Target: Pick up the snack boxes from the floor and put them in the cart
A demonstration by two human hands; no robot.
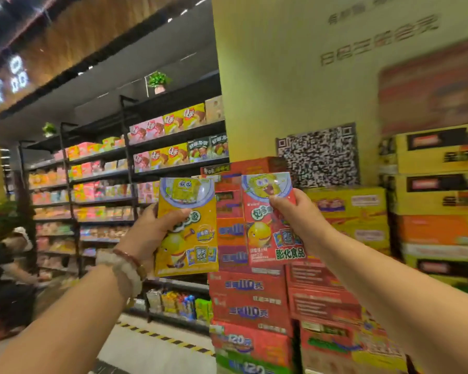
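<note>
Yellow box (187, 228) sits in the left hand (149, 236), red box (272, 220) in the right hand (295, 214), both held up high, fronts showing, maybe to check them. No cart shows.

Red snack box (270, 220), held in the right hand (295, 211): green characters "膨化食品" at the lower right corner; a round green logo reads "好多鱼". Small print below is illegible.

Yellow snack box (187, 225), held in the left hand (152, 233): the logo is partly covered by the thumb; the character "鱼" is legible.

Stacked red cartons (250, 298): "110克" on two faces; "120克" on the lower cartons.

Wall lettering, QR code panel (319, 157) and illuminated ceiling sign: blurred, not reliably legible.
</note>
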